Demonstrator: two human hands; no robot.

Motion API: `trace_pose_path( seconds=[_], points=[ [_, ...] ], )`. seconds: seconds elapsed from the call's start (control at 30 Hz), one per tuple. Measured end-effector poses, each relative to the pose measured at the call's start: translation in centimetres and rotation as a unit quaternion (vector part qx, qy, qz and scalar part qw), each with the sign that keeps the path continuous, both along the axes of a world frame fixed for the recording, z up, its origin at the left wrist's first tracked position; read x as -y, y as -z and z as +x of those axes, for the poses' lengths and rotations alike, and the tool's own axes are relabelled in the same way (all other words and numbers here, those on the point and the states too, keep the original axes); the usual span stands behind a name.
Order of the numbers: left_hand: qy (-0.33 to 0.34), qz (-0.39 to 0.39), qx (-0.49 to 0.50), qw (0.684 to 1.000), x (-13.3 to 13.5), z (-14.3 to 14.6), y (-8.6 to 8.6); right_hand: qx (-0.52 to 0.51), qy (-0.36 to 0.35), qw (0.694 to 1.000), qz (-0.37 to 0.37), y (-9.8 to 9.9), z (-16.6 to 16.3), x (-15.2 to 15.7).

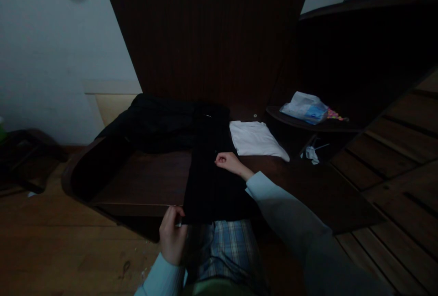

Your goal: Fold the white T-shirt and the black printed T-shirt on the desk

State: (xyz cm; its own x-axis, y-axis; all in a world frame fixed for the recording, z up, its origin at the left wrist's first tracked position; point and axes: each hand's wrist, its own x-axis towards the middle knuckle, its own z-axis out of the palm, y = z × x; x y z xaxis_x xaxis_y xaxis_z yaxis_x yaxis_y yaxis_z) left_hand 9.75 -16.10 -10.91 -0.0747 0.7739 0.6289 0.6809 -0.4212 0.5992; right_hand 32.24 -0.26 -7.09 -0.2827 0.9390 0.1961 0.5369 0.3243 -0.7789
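A black garment (208, 191) lies spread over the seat of a dark wooden bench, its near edge reaching the bench front; its exact kind is hard to tell in the dim light. My left hand (173, 234) is closed at the garment's near left corner, fingers curled around the edge, with a small pale spot beside the thumb. Over the middle of the cloth, my right hand (230, 163) has its fingers drawn together; what lies between them, if anything, is hidden. Just beyond the right hand, a folded white garment (256, 138) rests on the bench.
More dark clothing (160, 120) is heaped along the back and left arm of the bench (147, 177). On a small right-hand shelf sits a white and blue plastic package (306, 108). Slatted wooden boards (404, 150) stand at right. Plaid cloth (232, 241) covers my lap.
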Motion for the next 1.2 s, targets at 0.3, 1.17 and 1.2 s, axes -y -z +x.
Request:
trace_pose_path(
  seconds=[0.3, 1.17, 1.2],
  points=[
    [0.140, -0.043, -0.248, 0.958, 1.0, 1.3, -2.4, -0.102, 0.044, 0.994, -0.007, 0.3, 0.3, -0.4],
    [0.168, -0.042, -0.105, 0.979, 1.0, 3.7, -2.7, -0.136, 0.050, 0.989, -0.027, 0.5, 0.3, -0.8],
    [0.163, -0.037, -0.097, 0.981, 1.0, 3.9, -3.0, -0.139, 0.051, 0.989, -0.024, 0.5, 0.3, -0.7]
  ],
)
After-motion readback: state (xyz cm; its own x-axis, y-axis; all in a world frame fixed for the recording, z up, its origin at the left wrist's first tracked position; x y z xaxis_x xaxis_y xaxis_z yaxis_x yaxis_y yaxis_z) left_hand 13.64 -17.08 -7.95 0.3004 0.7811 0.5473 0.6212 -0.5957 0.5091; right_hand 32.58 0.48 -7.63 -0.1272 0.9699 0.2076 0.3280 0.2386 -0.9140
